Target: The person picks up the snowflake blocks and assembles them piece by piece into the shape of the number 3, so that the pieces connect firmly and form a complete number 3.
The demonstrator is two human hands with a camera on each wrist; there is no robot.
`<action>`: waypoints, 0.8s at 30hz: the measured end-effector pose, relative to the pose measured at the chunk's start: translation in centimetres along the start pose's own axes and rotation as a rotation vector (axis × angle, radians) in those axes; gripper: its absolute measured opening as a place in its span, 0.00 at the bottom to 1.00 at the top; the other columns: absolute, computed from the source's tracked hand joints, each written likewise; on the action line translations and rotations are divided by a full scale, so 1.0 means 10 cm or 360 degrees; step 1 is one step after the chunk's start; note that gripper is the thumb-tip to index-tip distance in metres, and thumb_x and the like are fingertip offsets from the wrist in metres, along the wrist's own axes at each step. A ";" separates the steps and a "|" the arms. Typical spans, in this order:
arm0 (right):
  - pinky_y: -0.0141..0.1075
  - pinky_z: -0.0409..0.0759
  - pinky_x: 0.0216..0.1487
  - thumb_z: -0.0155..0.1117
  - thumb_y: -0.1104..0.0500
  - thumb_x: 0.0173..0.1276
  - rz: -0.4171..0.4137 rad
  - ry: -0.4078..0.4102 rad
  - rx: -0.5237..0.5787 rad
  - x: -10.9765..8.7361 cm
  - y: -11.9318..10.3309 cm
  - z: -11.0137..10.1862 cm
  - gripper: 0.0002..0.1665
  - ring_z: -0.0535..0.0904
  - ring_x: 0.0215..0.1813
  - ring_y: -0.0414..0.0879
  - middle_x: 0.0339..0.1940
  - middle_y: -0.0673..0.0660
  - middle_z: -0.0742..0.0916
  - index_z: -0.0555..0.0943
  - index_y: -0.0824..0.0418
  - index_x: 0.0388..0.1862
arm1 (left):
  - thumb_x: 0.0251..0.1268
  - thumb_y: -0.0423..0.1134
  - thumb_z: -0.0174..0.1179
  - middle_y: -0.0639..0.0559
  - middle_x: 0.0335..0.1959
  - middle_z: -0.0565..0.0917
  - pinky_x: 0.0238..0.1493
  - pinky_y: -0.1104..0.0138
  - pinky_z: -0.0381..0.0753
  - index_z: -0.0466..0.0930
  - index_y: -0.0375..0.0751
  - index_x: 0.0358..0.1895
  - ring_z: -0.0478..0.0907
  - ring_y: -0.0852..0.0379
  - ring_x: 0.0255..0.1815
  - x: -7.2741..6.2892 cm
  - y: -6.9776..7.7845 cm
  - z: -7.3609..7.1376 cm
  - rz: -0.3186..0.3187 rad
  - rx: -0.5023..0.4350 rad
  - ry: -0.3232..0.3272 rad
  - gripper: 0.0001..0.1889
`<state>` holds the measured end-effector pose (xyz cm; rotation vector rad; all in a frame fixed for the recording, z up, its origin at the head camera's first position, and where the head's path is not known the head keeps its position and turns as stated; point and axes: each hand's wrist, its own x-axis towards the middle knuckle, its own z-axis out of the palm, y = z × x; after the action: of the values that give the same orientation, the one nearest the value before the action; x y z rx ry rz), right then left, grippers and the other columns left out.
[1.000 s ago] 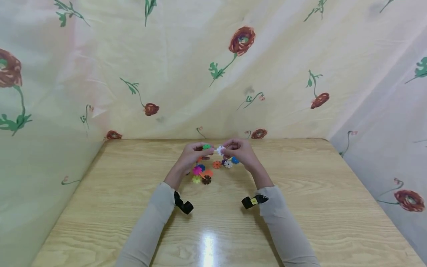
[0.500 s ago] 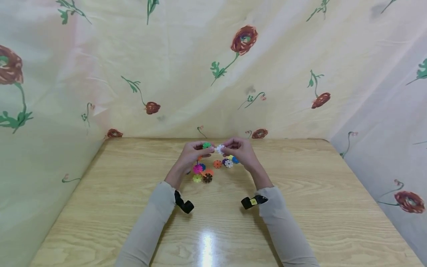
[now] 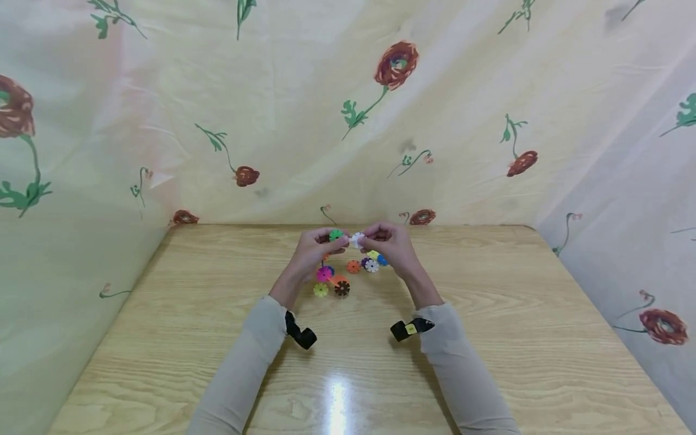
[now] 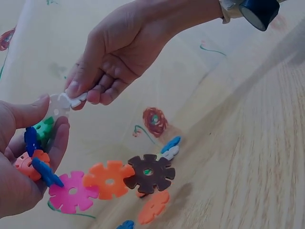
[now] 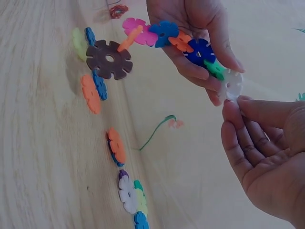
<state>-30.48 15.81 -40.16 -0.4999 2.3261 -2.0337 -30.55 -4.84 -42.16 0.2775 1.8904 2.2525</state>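
Head view: both hands raised together above the far middle of the bench (image 3: pixel 489 338). Left hand (image 3: pixel 314 251) curled round a chain of snowflake discs (image 3: pixel 333 266), green disc (image 3: pixel 336 234) at its top end. Right hand (image 3: pixel 388 244) pinched on a white disc (image 3: pixel 356 240), pressed edge-on against the green one. Loose discs (image 3: pixel 372 264) lay on the bench beneath the hands, wrist straps showing at both sleeves.

Left wrist view: left hand (image 4: pixel 24 157) closed on the chain's upper end, thumb on top of the white disc (image 4: pixel 59 104); pink, orange and brown discs (image 4: pixel 148 172) strung out below, hanging clear of the bench. Right hand (image 4: pixel 112 57) came in from above, fingertips nipped on the white disc's far edge.

Right wrist view: left hand (image 5: pixel 195 33) gripped the blue and green discs (image 5: pixel 214 67); white disc (image 5: pixel 232 85) sat at the green one's edge, held by the right hand's (image 5: pixel 267 162) thumb and forefinger. Could not tell whether the slots had fully seated.

Judged well along: a chain of several discs already joined, the white one at the point of being added; a handful of small clusters (image 5: pixel 129 193) left unjoined on the bench.
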 end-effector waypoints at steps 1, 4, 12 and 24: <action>0.50 0.90 0.45 0.69 0.69 0.68 0.0004 0.0019 0.0012 0.00 0.00 0.01 0.10 0.89 0.32 0.49 0.30 0.52 0.90 0.82 0.76 0.43 | 0.72 0.33 0.62 0.53 0.40 0.86 0.64 0.52 0.82 0.80 0.24 0.56 0.85 0.56 0.46 0.00 0.00 0.01 0.0004 0.0002 0.0004 0.16; 0.43 0.90 0.42 0.68 0.69 0.68 0.0051 0.0106 0.0057 -0.01 0.02 0.05 0.11 0.88 0.31 0.47 0.28 0.50 0.89 0.81 0.78 0.44 | 0.74 0.34 0.61 0.52 0.43 0.85 0.59 0.58 0.86 0.79 0.26 0.58 0.84 0.50 0.51 0.01 -0.02 0.05 -0.0004 -0.0006 0.0005 0.16; 0.40 0.90 0.45 0.69 0.68 0.69 0.0245 0.0287 0.0110 0.01 0.04 0.05 0.13 0.87 0.30 0.41 0.27 0.46 0.88 0.81 0.75 0.49 | 0.84 0.45 0.46 0.45 0.68 0.73 0.68 0.45 0.77 0.71 0.40 0.70 0.81 0.52 0.51 0.02 -0.07 0.10 -0.0112 -0.0016 -0.0153 0.21; 0.60 0.84 0.55 0.70 0.65 0.69 0.0304 0.0040 0.0026 0.01 0.02 -0.02 0.11 0.88 0.30 0.45 0.28 0.49 0.91 0.82 0.72 0.44 | 0.81 0.47 0.51 0.45 0.63 0.75 0.67 0.46 0.78 0.73 0.39 0.67 0.80 0.55 0.49 -0.01 -0.08 0.07 -0.0190 0.0069 -0.0308 0.21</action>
<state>-30.61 15.98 -40.33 -0.2417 2.2699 -1.9803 -30.30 -4.05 -42.79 0.3650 1.8077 2.0310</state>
